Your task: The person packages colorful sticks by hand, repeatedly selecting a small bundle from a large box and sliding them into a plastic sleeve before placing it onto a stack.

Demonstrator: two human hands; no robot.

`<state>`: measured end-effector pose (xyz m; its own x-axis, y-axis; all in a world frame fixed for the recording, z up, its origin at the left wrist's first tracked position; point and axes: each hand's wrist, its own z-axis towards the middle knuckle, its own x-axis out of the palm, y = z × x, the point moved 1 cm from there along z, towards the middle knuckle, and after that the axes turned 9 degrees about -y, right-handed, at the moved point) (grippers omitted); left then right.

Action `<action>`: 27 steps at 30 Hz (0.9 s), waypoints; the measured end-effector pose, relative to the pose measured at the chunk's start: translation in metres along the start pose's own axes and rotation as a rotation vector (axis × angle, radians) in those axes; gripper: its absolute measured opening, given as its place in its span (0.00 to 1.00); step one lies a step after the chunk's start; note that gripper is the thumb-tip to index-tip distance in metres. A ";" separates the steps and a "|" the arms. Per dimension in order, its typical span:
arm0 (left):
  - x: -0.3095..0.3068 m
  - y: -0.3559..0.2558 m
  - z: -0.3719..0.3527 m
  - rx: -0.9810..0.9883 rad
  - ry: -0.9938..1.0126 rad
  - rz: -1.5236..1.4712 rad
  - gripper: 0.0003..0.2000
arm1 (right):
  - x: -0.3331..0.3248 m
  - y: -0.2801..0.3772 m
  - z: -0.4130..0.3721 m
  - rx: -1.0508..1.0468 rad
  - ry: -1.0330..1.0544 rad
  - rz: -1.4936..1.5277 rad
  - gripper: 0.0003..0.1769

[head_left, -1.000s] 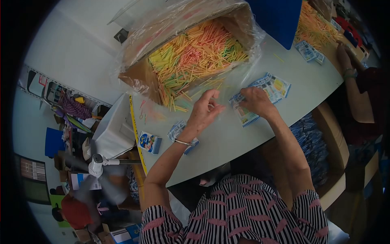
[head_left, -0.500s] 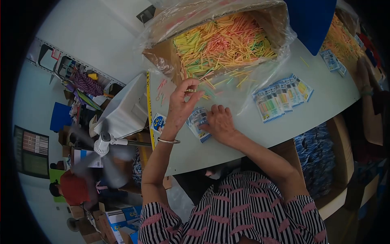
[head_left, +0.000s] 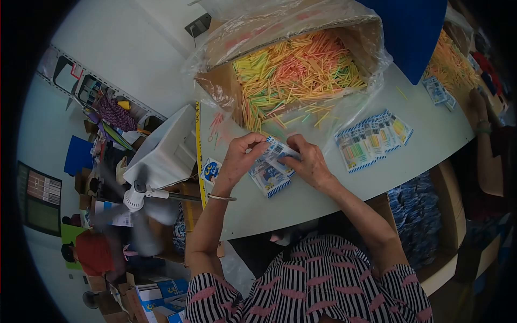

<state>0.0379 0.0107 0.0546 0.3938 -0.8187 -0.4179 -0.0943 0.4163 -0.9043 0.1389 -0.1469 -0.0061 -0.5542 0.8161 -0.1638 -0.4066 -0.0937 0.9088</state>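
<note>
My right hand (head_left: 311, 164) grips a small blue-and-white printed plastic packet (head_left: 279, 152), thumb on its face and fingers behind. My left hand (head_left: 241, 159), with a bangle at the wrist, is closed in a pinch at the packet's upper left edge. Whether its fingers also hold something thin is hidden. Beneath the held packet, more such packets (head_left: 271, 182) lie on the table (head_left: 318, 202). Just beyond my hands stands a plastic-lined cardboard box (head_left: 215, 89) full of short yellow, pink and green sticks (head_left: 301, 67).
Several filled packets (head_left: 371, 141) lie fanned out on the right. A round-logo packet (head_left: 211, 170) sits by the yellow edge tape. Below the table's edge, a carton holds many blue packets (head_left: 414, 215). A fan (head_left: 134, 198) stands left; another person's arm (head_left: 487, 156) is at far right.
My right hand has lifted a packet from the pile on the table. My left hand has come down from the box's front edge to meet the packet.
</note>
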 end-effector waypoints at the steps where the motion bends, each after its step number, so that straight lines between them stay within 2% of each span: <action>1: 0.003 -0.003 0.001 0.080 -0.051 0.060 0.07 | -0.002 -0.002 0.001 -0.002 -0.001 -0.002 0.17; 4: 0.013 -0.009 0.005 0.221 -0.141 0.153 0.06 | -0.010 -0.006 0.008 0.031 0.020 0.127 0.16; 6: 0.018 -0.014 0.008 0.287 -0.178 0.183 0.06 | -0.018 -0.004 0.014 0.253 0.184 0.199 0.12; 9: 0.021 -0.017 0.015 0.290 -0.122 0.191 0.06 | -0.024 -0.005 0.020 0.245 0.160 0.221 0.08; 11: 0.023 -0.014 0.020 0.187 -0.073 0.243 0.07 | -0.028 -0.003 0.023 0.278 0.164 0.237 0.08; 13: 0.022 -0.010 0.028 0.159 -0.051 0.267 0.07 | -0.029 -0.006 0.025 0.312 0.165 0.250 0.09; 15: 0.024 -0.010 0.032 0.135 -0.029 0.290 0.07 | -0.028 -0.011 0.027 0.251 0.115 0.206 0.10; 16: 0.025 -0.013 0.032 0.144 -0.011 0.217 0.07 | -0.028 -0.014 0.027 0.252 0.114 0.206 0.10; 18: 0.025 -0.014 0.030 0.153 0.007 0.146 0.08 | -0.030 -0.017 0.026 0.393 0.135 0.409 0.11; 22: 0.006 0.000 0.017 0.031 0.071 0.161 0.11 | -0.041 -0.012 0.028 0.354 0.199 0.263 0.12; 24: -0.011 0.007 0.013 0.009 0.097 0.196 0.12 | -0.041 -0.019 0.030 0.217 0.106 0.103 0.13; 26: -0.026 0.017 0.009 -0.034 0.249 0.381 0.15 | -0.038 -0.020 0.030 0.202 0.117 0.146 0.13; 27: -0.024 0.017 0.007 -0.034 0.247 0.384 0.15 | -0.036 -0.020 0.030 0.186 0.128 0.185 0.12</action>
<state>0.0335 0.0403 0.0494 0.0952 -0.6790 -0.7279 -0.2229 0.6981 -0.6804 0.1889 -0.1572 -0.0071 -0.6986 0.7151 -0.0252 -0.1569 -0.1187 0.9805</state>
